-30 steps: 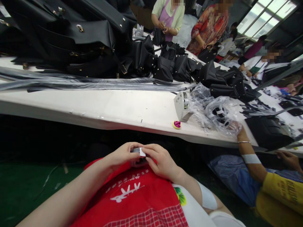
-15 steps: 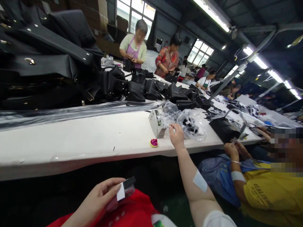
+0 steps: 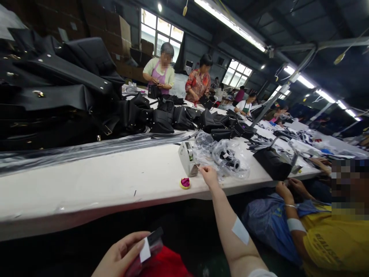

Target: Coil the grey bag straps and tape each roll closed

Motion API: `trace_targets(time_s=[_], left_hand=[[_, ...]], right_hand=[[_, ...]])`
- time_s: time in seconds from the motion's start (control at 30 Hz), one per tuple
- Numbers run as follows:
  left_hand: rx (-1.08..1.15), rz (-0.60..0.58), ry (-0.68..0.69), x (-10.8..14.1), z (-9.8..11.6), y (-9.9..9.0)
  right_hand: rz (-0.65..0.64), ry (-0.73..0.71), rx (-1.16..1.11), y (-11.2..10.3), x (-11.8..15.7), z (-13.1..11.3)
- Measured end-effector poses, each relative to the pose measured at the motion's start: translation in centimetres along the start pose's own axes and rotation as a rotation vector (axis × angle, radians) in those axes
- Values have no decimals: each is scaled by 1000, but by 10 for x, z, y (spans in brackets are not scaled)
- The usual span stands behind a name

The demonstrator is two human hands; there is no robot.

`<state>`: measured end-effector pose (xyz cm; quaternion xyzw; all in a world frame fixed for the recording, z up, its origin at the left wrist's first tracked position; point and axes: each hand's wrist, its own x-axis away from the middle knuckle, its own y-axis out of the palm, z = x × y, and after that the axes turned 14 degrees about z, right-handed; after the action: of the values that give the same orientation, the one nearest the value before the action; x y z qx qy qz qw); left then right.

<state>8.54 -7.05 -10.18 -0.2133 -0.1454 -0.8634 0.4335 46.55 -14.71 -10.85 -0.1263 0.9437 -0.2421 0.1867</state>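
Note:
My left hand (image 3: pixel 123 254) is closed on a small dark item (image 3: pixel 155 239) with a white label (image 3: pixel 145 250), low over my red clothing. Out over the table edge, my right hand (image 3: pixel 209 176) has its fingertips pinched at the front end of a grey tape dispenser (image 3: pixel 188 159); whatever is between them is too small to make out. A yellow-rimmed container with magenta contents (image 3: pixel 185 183) sits just left of that hand. Behind it lies crumpled clear plastic (image 3: pixel 230 156) with dark rolls inside.
Black bags (image 3: pixel 63 96) are heaped high at the left, and more black bags (image 3: pixel 164 117) line the white table (image 3: pixel 100 173). A person in yellow (image 3: pixel 325 242) sits at the right beside a black bag (image 3: pixel 272 163). Several people work across the table.
My right hand has moved left to the dispenser's front end. My left hand still holds the labelled item. The black bag at the right stands more upright, and the view has shifted.

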Motion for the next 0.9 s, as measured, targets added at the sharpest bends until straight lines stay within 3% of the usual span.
trace_targets(time_s=[0.27,0.43,0.53,0.7,0.8,0.9], left_hand=[[12,80,76,-5,6,-10],[20,201,148,-2,6,-12],[28,264,219,-5,2,-10],[-76,299,355,-11,-3,-12],[-119,322,397,-10,-5,-17],[-95,329,392,-8,-7,-21]], right_hand=[[-55,243,-59,7,10,13],[-117,236,-112,-2,49,-14],[-303,194,-278,4,100,-53],[-782,259,-528,21,184,-113],[-890,302,-554,32,208,-119],[-894,331,-507,43,216,-114]])
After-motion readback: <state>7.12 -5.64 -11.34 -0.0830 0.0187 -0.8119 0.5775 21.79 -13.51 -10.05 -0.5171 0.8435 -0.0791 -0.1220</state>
